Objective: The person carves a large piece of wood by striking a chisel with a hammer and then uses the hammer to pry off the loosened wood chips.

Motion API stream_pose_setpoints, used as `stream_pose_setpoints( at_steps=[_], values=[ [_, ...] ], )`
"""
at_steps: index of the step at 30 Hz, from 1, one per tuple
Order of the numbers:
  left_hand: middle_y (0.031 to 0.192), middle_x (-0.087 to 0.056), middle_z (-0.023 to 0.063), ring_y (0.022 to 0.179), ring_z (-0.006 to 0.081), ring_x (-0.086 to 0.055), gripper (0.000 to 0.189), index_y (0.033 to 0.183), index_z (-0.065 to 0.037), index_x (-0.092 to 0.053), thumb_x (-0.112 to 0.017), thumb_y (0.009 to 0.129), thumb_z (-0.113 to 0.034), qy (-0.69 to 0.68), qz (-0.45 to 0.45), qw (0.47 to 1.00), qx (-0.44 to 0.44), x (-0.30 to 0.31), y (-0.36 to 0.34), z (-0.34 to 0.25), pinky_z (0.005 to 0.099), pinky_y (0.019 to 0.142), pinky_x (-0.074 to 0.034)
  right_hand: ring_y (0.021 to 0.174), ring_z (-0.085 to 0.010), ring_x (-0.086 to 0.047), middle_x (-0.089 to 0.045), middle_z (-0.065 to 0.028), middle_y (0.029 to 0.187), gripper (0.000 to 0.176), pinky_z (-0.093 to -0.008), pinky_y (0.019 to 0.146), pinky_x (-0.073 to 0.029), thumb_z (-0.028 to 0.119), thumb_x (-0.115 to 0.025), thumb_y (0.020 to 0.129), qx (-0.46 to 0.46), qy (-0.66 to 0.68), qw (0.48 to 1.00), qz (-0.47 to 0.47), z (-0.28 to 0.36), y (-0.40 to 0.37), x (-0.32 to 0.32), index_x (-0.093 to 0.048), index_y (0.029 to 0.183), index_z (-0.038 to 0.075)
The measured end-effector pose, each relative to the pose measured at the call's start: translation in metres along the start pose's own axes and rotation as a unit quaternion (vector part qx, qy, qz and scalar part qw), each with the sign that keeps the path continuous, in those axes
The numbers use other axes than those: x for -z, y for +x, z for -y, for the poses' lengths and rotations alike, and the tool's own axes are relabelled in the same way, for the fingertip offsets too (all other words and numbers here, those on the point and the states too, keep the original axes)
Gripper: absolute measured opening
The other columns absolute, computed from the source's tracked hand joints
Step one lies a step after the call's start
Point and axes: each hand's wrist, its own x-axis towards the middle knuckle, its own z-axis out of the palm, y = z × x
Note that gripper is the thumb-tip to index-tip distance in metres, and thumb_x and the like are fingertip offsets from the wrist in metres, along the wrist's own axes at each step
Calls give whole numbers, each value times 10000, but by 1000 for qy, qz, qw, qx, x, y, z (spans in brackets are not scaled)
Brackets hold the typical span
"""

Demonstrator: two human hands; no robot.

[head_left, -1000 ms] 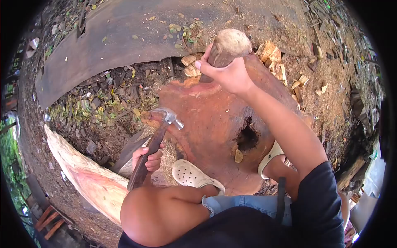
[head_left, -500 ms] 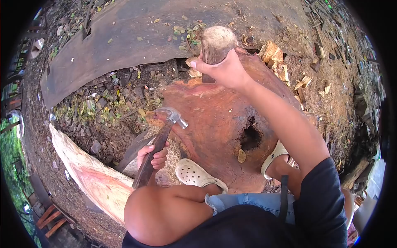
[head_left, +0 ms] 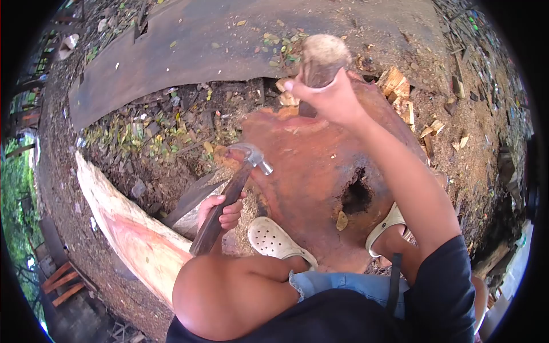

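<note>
My left hand [head_left: 221, 214] is wrapped around the dark wooden handle of a claw hammer [head_left: 229, 188]. Its metal head points up and away, over the left edge of a broad reddish wood slab [head_left: 303, 166]. At the slab's far end, my right hand [head_left: 331, 98] grips a short, round wooden block [head_left: 325, 57] with a pale, frayed top. The palm and fingers hide part of its side, and a dark lower piece shows beneath the hand. A dark hollow [head_left: 357, 193] opens in the slab nearer to me, with a dry leaf [head_left: 341, 221] beside it.
My feet, in pale clogs [head_left: 277, 237], are at the slab's near side. To the left lies a long pale piece of split wood [head_left: 128, 231]. A dark flat sheet [head_left: 189, 48] covers the ground beyond. Wood chunks [head_left: 397, 91] and chips lie to the far right.
The view has swung slightly, so the slab, both hands and what they hold appear farther right. Both grips are unchanged.
</note>
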Motion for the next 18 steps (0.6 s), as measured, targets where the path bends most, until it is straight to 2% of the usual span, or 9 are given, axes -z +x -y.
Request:
stream_pose_setpoints(
  at_steps=[6, 9, 18],
  values=[
    [744, -435, 51, 556, 123, -440, 497, 1280, 75, -348, -469, 881, -195, 5, -2, 1000, 4, 4, -1, 3, 261, 493, -408, 704, -68, -532, -569, 16, 737, 212, -251, 662, -460, 131, -745, 764, -30, -72, 996, -45, -15, -7, 7, -555, 820, 53],
    [742, -433, 47, 553, 121, -438, 500, 1283, 76, -350, -467, 880, -196, 6, -4, 1000, -3, 2, -1, 6, 262, 491, -406, 714, -68, -536, -582, 10, 750, 206, -251, 675, -462, 133, -741, 767, 22, -29, 999, 12, -8, -7, 6, -567, 834, 46],
    [739, -427, 43, 558, 115, -438, 507, 1285, 75, -361, -471, 880, -209, 21, -11, 1000, -8, 3, -1, 9, 258, 494, -411, 727, -78, -553, -606, -1, 791, 244, -268, 696, -474, 139, -740, 759, -44, -57, 997, 3, -9, -11, 7, -569, 891, 28]
  ],
)
